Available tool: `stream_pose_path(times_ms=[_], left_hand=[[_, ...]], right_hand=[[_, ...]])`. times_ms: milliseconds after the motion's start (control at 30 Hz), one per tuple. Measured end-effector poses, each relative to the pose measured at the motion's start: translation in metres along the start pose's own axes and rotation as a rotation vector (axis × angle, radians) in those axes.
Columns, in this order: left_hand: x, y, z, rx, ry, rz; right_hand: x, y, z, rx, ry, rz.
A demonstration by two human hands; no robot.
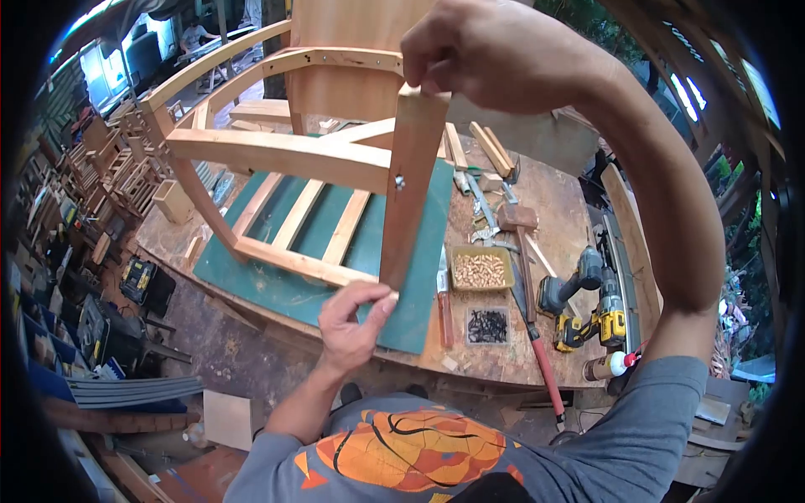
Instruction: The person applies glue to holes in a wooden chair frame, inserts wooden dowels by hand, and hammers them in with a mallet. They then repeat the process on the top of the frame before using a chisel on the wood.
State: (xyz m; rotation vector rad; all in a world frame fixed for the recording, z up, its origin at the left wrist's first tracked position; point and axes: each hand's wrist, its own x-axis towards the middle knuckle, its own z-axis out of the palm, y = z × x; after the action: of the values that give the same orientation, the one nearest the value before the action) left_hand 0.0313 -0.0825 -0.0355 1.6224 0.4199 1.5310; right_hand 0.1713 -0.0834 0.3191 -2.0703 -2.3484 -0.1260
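Observation:
A wooden chair frame (pixel 281 155) lies over a green board (pixel 428 243) on the workbench. My left hand (pixel 354 323) is at the lower end of the frame's near upright post (pixel 411 184), with thumb and forefinger pinched at the joint with the lower rail (pixel 302 264). What those fingers hold, if anything, is too small to name. Over the post's top end, my right hand (pixel 444 50) has its fingers curled; whatever they hold is hidden. A small metal fitting (pixel 399 181) shows in the post's side.
Right of the board are a tub of wooden dowels (pixel 480 270), a box of dark screws (pixel 488 325), a mallet (pixel 517 219), a red-handled tool (pixel 547 373) and cordless drills (pixel 572 285). Chair parts (pixel 101 180) stand at left. A person (pixel 194 35) is far behind.

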Motion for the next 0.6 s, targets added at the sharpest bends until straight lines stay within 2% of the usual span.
stream_pose_path(times_ms=[33,67,133,200,267,333,367,400,433,500,600], left_hand=[[0.008,0.007,0.001,0.033,0.030,0.045],[0.015,0.010,0.001,0.096,0.098,0.119],[0.040,0.023,0.001,0.214,0.134,0.314],[0.067,0.029,0.004,0.366,0.208,0.486],[0.090,0.026,0.011,0.464,0.268,0.634],[0.103,0.015,0.019,0.517,0.261,0.673],[0.106,0.010,0.021,0.557,0.242,0.721],[0.106,0.006,0.022,0.572,0.241,0.720],[0.108,0.001,0.023,0.579,0.249,0.722],[0.109,-0.001,0.025,0.599,0.268,0.717],[0.111,0.006,0.029,0.650,0.279,0.749]], right_hand=[[0.014,0.055,0.022,0.153,0.111,-0.400],[-0.001,0.060,0.027,0.166,0.100,-0.407],[-0.030,0.059,0.039,0.387,0.570,-0.369],[-0.036,0.117,0.089,0.629,0.872,-0.396],[-0.053,0.159,0.163,0.778,1.068,-0.069],[-0.065,0.207,0.273,0.707,0.994,0.330],[-0.079,0.215,0.317,0.598,0.777,0.524],[-0.086,0.235,0.383,0.688,0.762,0.622],[-0.097,0.239,0.412,0.692,0.627,0.782],[-0.118,0.252,0.467,0.506,0.667,0.855],[-0.138,0.266,0.490,0.556,0.568,0.950]])
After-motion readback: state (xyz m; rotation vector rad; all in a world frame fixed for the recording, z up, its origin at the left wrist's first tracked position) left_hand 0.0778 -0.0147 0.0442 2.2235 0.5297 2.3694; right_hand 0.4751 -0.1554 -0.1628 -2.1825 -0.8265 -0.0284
